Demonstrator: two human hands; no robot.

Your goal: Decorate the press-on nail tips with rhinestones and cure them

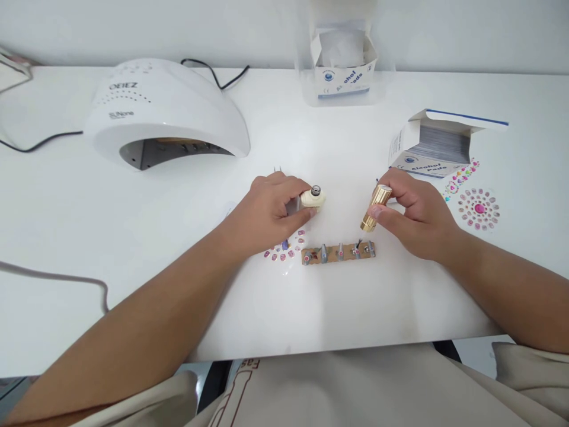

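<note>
In my left hand (276, 210) is a cream nail polish bottle (313, 198), upright with its dark-rimmed neck uncapped. My right hand (415, 216) pinches a ribbed gold brush cap (376, 207), tilted so that its dark brush tip (359, 243) points down. The tip is at one of several grey-silver nail tips (340, 251) standing in a row on a brown strip (317, 261); whether it touches I cannot tell. Small red dots mark several of the nail tips. Both hands are closed around what they hold.
A white nail lamp (169, 107) stands at the back left, with black cables (217, 77). Two alcohol pad boxes (344, 77) are at the back and right. Decorated nail pieces lie in a ring (479, 209) at right; another ring (281, 256) is partly under my left hand.
</note>
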